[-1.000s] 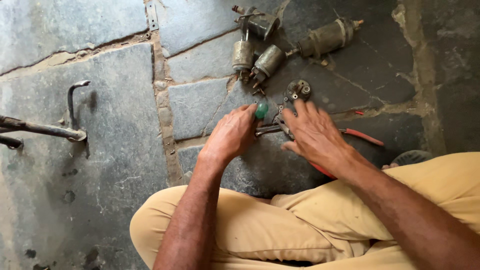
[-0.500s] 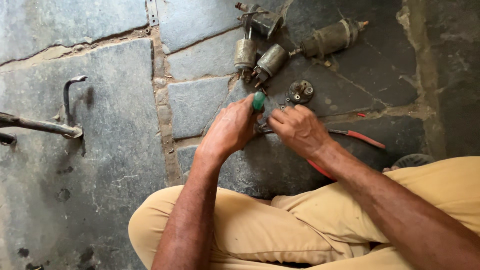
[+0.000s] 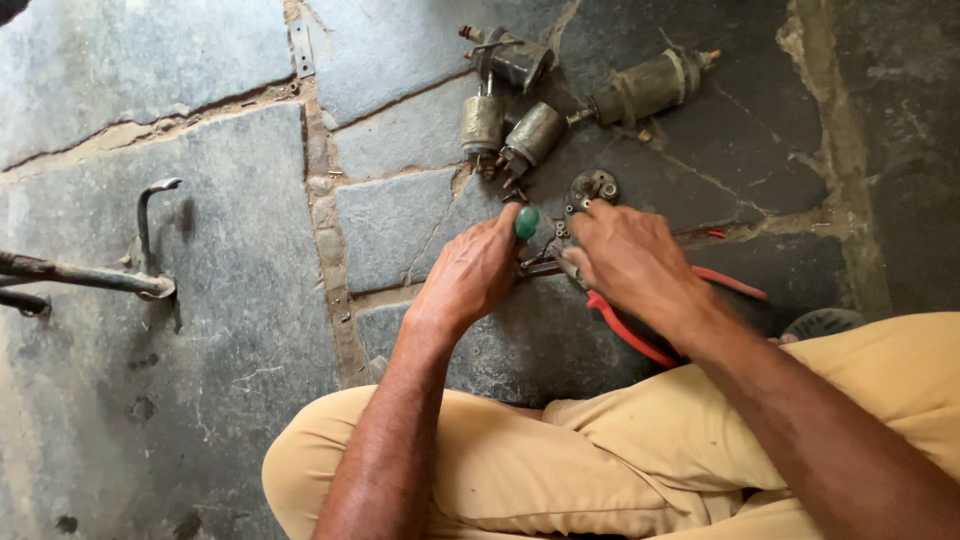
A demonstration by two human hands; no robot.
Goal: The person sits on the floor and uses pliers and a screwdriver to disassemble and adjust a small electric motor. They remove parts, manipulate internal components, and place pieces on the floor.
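Note:
My left hand (image 3: 475, 275) is closed around a green-handled screwdriver (image 3: 526, 222), whose round handle end sticks up above my fingers. My right hand (image 3: 630, 258) is just to its right, fingers bent down onto small metal parts on the stone floor; what it grips is hidden under the fingers. Red-handled pliers (image 3: 640, 330) lie under my right wrist, handles pointing right. A small round metal cap (image 3: 591, 186) sits just beyond my right fingertips.
Several worn cylindrical metal motor parts (image 3: 530, 135) lie on the floor beyond my hands, with a larger one (image 3: 645, 88) to the right. A bent metal bar (image 3: 90, 275) reaches in from the left. My legs in tan trousers (image 3: 560, 460) fold below.
My right hand has closed in toward the left hand and curled down onto the parts. The screwdriver handle has risen slightly in my left hand.

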